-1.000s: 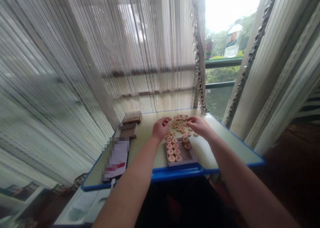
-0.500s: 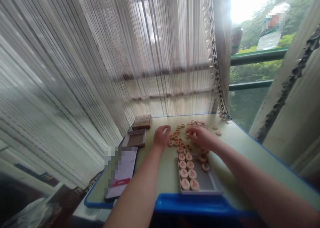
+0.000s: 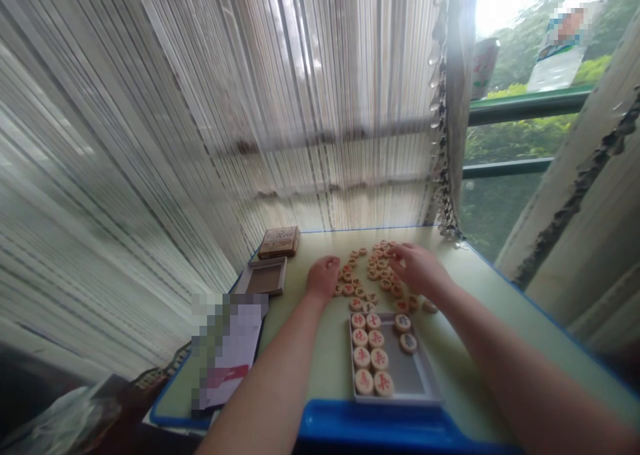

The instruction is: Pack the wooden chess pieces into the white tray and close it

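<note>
While left fingers (image 3: 331, 265) and right fingers (image 3: 399, 253) half-curl, grip unclear, pale round discs (image 3: 376, 339) bear red or dark characters.

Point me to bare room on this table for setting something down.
Bare: the table between left forearm and open box; the stretch from right forearm to the table's right edge; the box's lower right floor. Crowded: the box's left two columns, and the area between left hand and right hand, strewn with loose pieces.
</note>
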`<state>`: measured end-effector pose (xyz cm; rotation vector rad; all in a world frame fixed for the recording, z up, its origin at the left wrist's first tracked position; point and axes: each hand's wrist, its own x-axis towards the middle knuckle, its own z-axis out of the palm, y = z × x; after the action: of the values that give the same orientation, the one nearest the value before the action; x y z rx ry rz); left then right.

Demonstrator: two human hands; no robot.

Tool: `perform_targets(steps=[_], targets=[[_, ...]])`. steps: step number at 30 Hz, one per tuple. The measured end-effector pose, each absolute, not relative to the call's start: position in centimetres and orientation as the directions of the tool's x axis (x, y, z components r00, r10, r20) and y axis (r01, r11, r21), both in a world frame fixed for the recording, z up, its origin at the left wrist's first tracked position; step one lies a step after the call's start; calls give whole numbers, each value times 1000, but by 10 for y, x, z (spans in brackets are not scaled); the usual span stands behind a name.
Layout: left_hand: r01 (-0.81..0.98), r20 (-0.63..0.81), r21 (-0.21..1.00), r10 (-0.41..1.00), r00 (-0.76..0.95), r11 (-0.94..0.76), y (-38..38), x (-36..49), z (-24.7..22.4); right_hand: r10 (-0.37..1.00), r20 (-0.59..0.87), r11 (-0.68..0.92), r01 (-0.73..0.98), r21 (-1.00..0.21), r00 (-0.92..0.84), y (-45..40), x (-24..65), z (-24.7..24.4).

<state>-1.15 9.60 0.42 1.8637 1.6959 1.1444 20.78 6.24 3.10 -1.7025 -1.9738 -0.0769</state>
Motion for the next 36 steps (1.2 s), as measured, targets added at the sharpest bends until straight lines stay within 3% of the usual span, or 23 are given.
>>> perform_targets(steps=[6, 15, 21, 25, 29, 36], targets=[[750, 446, 635, 881, -157, -187, 95, -12, 6, 919, 390, 179, 947, -265, -65, 61, 201, 27], [869, 355, 345, 907, 228, -354, 87, -7, 5, 898, 428, 223, 942, -249, -100, 51, 188, 30], [847, 343, 367, 902, 261, -384, 91, -7, 7, 895, 445, 147, 950, -276, -10, 48, 192, 33], [812, 325, 365, 880, 347, -455, 92, -5, 9, 899, 436, 183, 946, -267, -51, 46, 187, 32], [830, 324, 342, 884, 336, -441, 92, -3, 11, 928, 334, 258, 933, -250, -167, 39, 172, 30], [787, 244, 511, 936, 254, -346, 96, 2, 11, 934, 225, 315, 936, -160, -276, 32, 161, 30]])
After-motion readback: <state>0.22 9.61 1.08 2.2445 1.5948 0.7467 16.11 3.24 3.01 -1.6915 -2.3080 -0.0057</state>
